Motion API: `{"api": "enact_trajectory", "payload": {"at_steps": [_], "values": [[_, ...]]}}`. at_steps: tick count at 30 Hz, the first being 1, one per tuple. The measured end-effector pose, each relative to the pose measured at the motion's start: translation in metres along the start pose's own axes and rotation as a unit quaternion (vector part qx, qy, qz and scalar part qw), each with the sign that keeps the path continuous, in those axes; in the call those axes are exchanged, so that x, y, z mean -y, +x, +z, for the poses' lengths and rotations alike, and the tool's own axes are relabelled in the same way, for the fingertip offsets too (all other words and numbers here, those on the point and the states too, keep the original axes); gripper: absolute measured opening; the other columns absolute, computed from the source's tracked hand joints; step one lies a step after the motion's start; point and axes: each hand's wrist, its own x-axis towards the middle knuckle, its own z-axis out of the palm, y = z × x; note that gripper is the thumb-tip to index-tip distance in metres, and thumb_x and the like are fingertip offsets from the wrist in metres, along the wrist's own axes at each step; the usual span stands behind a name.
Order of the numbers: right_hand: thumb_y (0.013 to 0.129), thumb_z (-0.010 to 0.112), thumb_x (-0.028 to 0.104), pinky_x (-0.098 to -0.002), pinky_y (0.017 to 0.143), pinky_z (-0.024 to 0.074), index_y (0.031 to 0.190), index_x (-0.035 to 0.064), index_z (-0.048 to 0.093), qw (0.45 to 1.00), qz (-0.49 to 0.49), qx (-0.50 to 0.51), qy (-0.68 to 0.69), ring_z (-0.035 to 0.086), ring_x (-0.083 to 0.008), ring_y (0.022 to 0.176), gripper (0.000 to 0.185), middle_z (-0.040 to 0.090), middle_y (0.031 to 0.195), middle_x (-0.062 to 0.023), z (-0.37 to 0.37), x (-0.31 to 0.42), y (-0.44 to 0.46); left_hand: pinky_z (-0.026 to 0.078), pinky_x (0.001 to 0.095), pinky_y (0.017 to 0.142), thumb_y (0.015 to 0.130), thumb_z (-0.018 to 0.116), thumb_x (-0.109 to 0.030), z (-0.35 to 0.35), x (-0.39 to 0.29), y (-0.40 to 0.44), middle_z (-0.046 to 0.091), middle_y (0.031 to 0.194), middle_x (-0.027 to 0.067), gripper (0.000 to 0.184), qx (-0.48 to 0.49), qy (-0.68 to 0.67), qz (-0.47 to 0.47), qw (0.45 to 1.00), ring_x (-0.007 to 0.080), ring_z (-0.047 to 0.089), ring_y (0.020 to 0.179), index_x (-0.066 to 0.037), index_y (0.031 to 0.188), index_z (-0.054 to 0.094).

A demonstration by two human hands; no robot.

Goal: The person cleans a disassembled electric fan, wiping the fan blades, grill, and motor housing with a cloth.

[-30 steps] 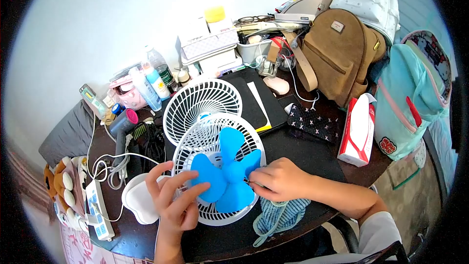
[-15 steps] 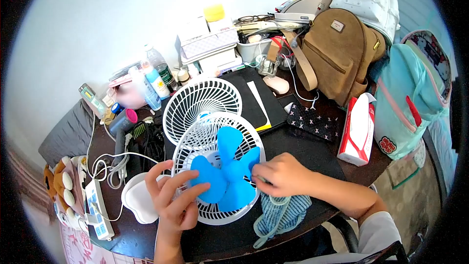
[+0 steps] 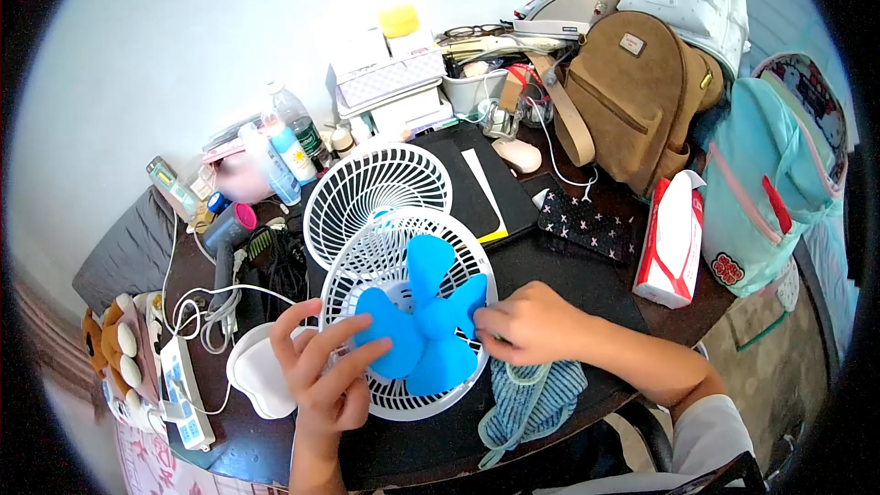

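Note:
A blue fan blade (image 3: 429, 323) with several wide petals sits in front of a round white fan grille (image 3: 458, 229). My left hand (image 3: 323, 371) comes from below with fingers spread, and its fingertips rest on the left petal. On the other side, my right hand (image 3: 527, 325) is closed in a pinch at the edge of the right petal; its fingertips are partly hidden. Just below that hand lies a blue striped cloth (image 3: 532, 403) with a pale cord loop. Behind the first grille leans a second white grille (image 3: 330, 188).
Left of the hands lie a white power strip (image 3: 183, 394), looped white cables, a hair dryer (image 3: 229, 234) and a white heart-shaped item (image 3: 257, 371). Bottles stand at the back. A tissue pack (image 3: 669, 247), a brown backpack (image 3: 632, 101) and a mint bag (image 3: 770, 183) line the right.
Almost nothing differs. The view has shifted very slightly, and both hands stay at the blue fan blade in nearly the same poses.

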Motion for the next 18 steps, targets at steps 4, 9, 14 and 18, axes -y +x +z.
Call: {"api": "enact_trajectory", "payload": {"at_steps": [4, 9, 14, 18], "values": [[0.088, 0.070, 0.016, -0.0375, 0.052, 0.0501, 0.086, 0.0050, 0.065, 0.998, -0.029, 0.019, 0.058, 0.064, -0.0261, 0.056, 0.013, 0.065, 0.070, -0.0083, 0.007, 0.004, -0.002, 0.042, 0.0295, 0.066, 0.064, 0.054, -0.009, 0.003, 0.004, 0.002, 0.074, 0.115, 0.0056, 0.042, -0.015, 0.002, 0.038, 0.999, 0.0364, 0.048, 0.122, -0.015, 0.094, 0.083], [0.089, 0.071, 0.015, -0.0371, 0.052, 0.0508, 0.090, 0.0058, 0.067, 0.998, -0.019, -0.018, 0.048, 0.065, -0.0256, 0.057, 0.010, 0.067, 0.073, -0.0083, -0.003, 0.002, 0.001, 0.038, 0.0503, 0.105, 0.079, 0.060, -0.019, 0.001, -0.004, -0.001, 0.074, 0.114, 0.0042, 0.023, 0.006, -0.003, -0.027, 1.000, 0.0378, 0.048, 0.127, -0.016, 0.086, 0.082], [0.092, 0.070, 0.011, -0.0376, 0.054, 0.0531, 0.094, 0.0046, 0.067, 0.984, 0.055, -0.171, 0.007, 0.068, -0.0268, 0.059, 0.007, 0.069, 0.075, -0.0094, -0.008, -0.005, 0.006, 0.038, 0.0501, 0.106, 0.078, 0.060, -0.019, -0.001, -0.003, 0.000, 0.074, 0.114, 0.0041, 0.023, 0.008, 0.006, -0.017, 1.000, 0.0378, 0.048, 0.127, -0.016, 0.086, 0.081], [0.095, 0.065, 0.012, -0.0404, 0.057, 0.0556, 0.109, 0.0036, 0.065, 0.968, 0.087, -0.234, 0.030, 0.069, -0.0299, 0.066, 0.016, 0.067, 0.085, -0.0131, -0.010, -0.001, 0.009, 0.040, 0.0307, 0.063, 0.063, 0.054, -0.008, 0.002, 0.005, 0.002, 0.074, 0.114, 0.0045, 0.043, -0.017, -0.003, 0.038, 0.999, 0.0371, 0.049, 0.123, -0.016, 0.094, 0.083]]}}
